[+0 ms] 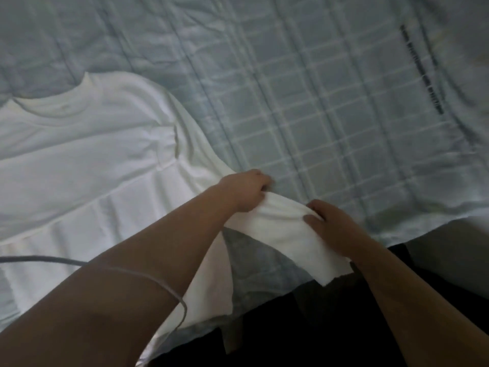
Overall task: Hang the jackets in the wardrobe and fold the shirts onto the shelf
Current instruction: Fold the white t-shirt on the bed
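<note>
White shirt [79,160]: lies flat, front up, on the bedspread. The collar is at the far left and the hem is toward the near edge of the bed.
Shirt's long axis: runs from the person outward, leaning left. Most of the body lies to the left of both hands.
Sleeve [280,229]: the shirt's right-hand sleeve slants from the shoulder seam down and right. It is lifted off the bed between the hands, and its cuff end hangs past the bed edge.
Left hand [244,189]: fingers are curled round the sleeve's upper part, close to where it leaves the shirt body. It is the hand nearer the body.
Right hand [330,226]: pinches the sleeve lower down, thumb on top, toward the cuff. It is on the outer side, away from the body.
Step in hand: probably folding the sleeve in.
Relation that matters: the body is to the left of the hands, so the sleeve would have to travel left across the shoulder seam, the right hand carrying the cuff furthest.
Bedspread [291,115]: pale blue and quilted in squares, and it bears the shirt.
Cable [148,276]: a thin grey cable lies across the left forearm and over the shirt's lower part. It could snag during a fold.
Far right: a pale cloth with a dark printed stripe [420,70], too blurred to identify.
</note>
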Motion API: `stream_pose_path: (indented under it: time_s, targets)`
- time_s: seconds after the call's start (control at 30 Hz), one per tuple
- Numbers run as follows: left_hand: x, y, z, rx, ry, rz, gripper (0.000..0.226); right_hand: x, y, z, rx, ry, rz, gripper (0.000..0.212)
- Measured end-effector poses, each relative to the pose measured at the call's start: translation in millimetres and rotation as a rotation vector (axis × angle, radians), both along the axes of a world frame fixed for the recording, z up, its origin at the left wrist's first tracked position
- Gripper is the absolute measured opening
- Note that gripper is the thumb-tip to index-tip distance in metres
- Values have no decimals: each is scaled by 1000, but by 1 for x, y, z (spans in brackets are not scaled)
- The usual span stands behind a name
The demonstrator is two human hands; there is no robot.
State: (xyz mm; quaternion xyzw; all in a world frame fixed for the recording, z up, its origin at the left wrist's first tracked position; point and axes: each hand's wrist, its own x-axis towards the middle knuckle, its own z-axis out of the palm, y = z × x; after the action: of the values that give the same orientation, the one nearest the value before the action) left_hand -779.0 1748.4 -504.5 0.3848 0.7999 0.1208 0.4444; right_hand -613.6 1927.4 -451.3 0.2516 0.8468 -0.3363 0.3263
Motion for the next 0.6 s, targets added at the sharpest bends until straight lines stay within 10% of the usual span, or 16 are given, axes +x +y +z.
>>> stream_pose_path:
  time_s: [0.37,0.6]
  targets:
    - [-71,112,25,147,282,487,10,-103,153,-3,36,179,-11,39]
    - [-88,161,-4,191,337,420,9,-123,217,-40,258,132,-33,33]
